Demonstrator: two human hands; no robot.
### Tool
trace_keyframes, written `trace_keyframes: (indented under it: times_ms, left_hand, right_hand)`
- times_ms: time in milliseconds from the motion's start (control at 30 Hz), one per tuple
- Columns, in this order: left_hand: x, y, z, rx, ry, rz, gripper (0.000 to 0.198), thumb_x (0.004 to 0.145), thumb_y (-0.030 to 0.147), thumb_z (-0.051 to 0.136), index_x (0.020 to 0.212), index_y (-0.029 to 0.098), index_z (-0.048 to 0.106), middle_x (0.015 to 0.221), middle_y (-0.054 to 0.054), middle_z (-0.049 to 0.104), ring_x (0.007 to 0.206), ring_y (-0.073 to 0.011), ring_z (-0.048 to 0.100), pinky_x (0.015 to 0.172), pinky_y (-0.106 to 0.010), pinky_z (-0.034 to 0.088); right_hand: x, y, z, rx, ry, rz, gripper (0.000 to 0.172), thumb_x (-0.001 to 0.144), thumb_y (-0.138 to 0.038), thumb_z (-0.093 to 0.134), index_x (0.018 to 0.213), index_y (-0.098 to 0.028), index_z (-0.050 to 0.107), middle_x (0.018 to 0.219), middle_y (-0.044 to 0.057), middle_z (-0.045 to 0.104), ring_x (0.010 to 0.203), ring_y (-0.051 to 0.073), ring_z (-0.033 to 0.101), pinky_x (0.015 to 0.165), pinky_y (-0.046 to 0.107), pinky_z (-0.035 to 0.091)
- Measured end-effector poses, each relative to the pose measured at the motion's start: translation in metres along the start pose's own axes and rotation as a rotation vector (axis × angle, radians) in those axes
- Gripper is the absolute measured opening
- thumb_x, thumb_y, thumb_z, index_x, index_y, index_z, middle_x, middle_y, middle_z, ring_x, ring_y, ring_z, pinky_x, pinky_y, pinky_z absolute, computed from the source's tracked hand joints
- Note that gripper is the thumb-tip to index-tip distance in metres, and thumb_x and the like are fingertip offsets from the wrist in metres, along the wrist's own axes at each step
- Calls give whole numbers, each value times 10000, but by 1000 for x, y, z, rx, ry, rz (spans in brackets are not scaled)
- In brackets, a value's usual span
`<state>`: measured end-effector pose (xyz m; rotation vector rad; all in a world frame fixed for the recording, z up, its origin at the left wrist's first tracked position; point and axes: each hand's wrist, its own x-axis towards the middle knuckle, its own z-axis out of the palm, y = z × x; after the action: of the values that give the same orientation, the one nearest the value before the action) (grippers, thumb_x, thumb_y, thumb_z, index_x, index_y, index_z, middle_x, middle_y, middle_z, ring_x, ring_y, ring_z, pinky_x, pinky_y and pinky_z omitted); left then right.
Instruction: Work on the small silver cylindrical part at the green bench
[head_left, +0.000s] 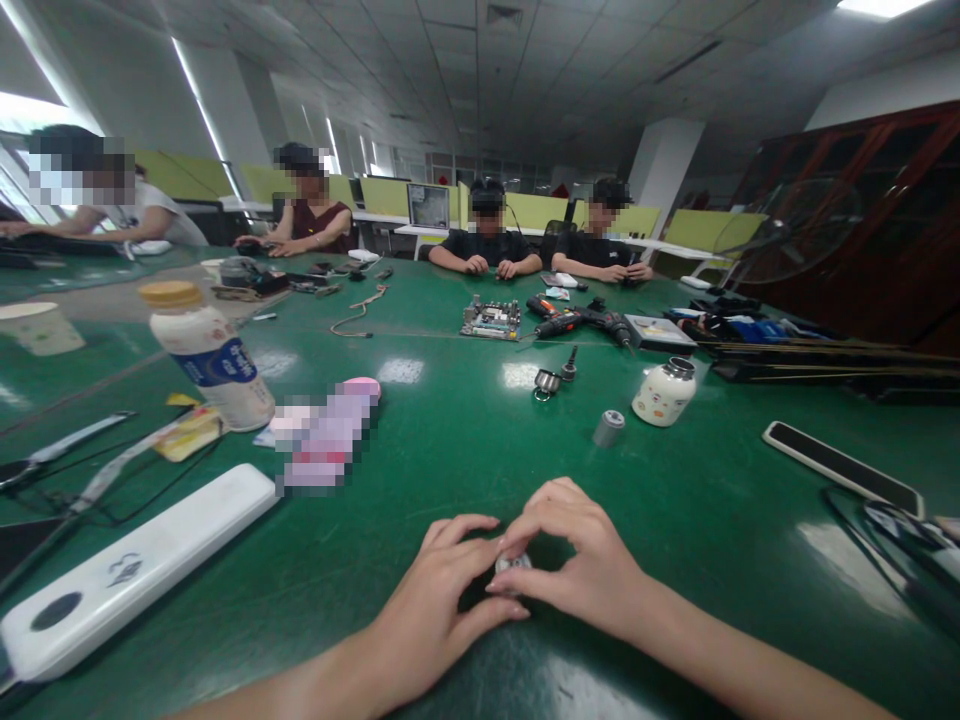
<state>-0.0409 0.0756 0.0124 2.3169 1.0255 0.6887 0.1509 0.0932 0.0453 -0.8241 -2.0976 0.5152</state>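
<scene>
A small, round, whitish-grey part point(513, 566) sits between my two hands just above the green table. My right hand point(581, 550) pinches it between thumb and fingertips. Around its left side curl the thumb and fingers of my left hand point(442, 590), closed on the same part. Fingers cover much of it, so its exact kind is unclear. Beyond my hands, a short grey metal cylinder point(609, 428) stands on the table. Close to that is a cream bottle point(666, 391) with its mouth uncovered. A metal cup-like piece with a ring point(547, 383) and a dark stopper-like piece point(570, 365) lie farther off.
On the left are a white power strip point(142, 570), a drink bottle point(214, 360) and a paper cup point(41, 328). A phone point(844, 468) lies right. Farther back are a circuit board point(491, 318) and power drills point(581, 320). Several people sit around the table.
</scene>
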Motion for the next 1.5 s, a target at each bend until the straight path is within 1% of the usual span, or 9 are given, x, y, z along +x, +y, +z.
trace_keyframes:
  times_ms: [200, 333, 533, 700, 800, 933, 1067, 1267, 1500]
  left_hand:
    - [-1, 1, 0, 26, 16, -8, 343, 848, 417, 638, 1171, 302, 631, 1173, -31, 661, 1182, -244, 506, 976, -397, 412]
    - [0, 2, 0, 23, 6, -12, 312, 858, 413, 627, 1145, 291, 644, 1155, -41, 671, 1188, -257, 499, 984, -425, 392]
    - [-2, 0, 1, 65, 51, -11, 330, 865, 399, 625, 1182, 306, 617, 1182, -26, 663, 1183, -256, 502, 961, -417, 398]
    - [-3, -5, 5, 99, 138, -90, 393, 871, 375, 619, 1251, 288, 574, 1202, -56, 640, 1168, -274, 507, 955, -440, 406]
    - [-2, -7, 7, 93, 165, -137, 366, 869, 359, 621, 1225, 283, 590, 1181, -55, 641, 1159, -274, 509, 948, -437, 419]
    - [-3, -8, 7, 76, 156, -147, 360, 872, 360, 619, 1224, 292, 587, 1186, -47, 636, 1167, -276, 493, 962, -447, 407]
    - [-2, -8, 7, 68, 147, -153, 365, 871, 363, 621, 1226, 289, 587, 1190, -49, 632, 1167, -278, 487, 966, -455, 402]
    - [0, -9, 7, 71, 148, -133, 433, 851, 347, 652, 1274, 324, 560, 1208, -36, 630, 1157, -265, 502, 953, -434, 422]
    - [1, -7, 5, 60, 115, -94, 414, 840, 344, 668, 1245, 336, 580, 1207, -13, 644, 1161, -256, 501, 960, -429, 411]
  right_hand:
    - [0, 0, -2, 11, -17, 89, 210, 684, -336, 811, 814, -242, 676, 704, -18, 704, 739, 168, 631, 723, 321, 438]
    - [-1, -3, -3, 37, -15, 150, 143, 704, -295, 792, 782, -241, 686, 659, -22, 683, 695, 157, 620, 692, 307, 445]
    - [3, -2, -8, 199, -32, 259, 128, 711, -227, 772, 804, -216, 686, 736, -2, 713, 722, 157, 662, 725, 303, 494]
    - [8, 25, -12, 269, 63, 361, 173, 725, -249, 752, 855, -178, 663, 827, 39, 736, 781, 182, 707, 761, 317, 547]
    - [4, 47, -9, 174, -61, 401, 168, 740, -181, 722, 901, -179, 675, 837, 37, 735, 836, 189, 708, 858, 363, 534]
    - [-1, 62, -6, 140, -154, 427, 82, 754, -155, 696, 832, -168, 717, 892, 57, 711, 797, 166, 706, 833, 329, 557]
    - [1, 54, -7, 152, -99, 394, 93, 766, -166, 692, 853, -182, 719, 895, 54, 708, 845, 176, 696, 844, 340, 548]
    - [3, 20, -5, 230, 18, 357, 73, 780, -265, 713, 820, -204, 714, 863, 46, 723, 916, 203, 660, 849, 365, 503]
    - [-2, 3, 4, 194, -12, 284, 59, 752, -211, 750, 767, -246, 706, 787, -17, 727, 887, 179, 628, 904, 368, 423]
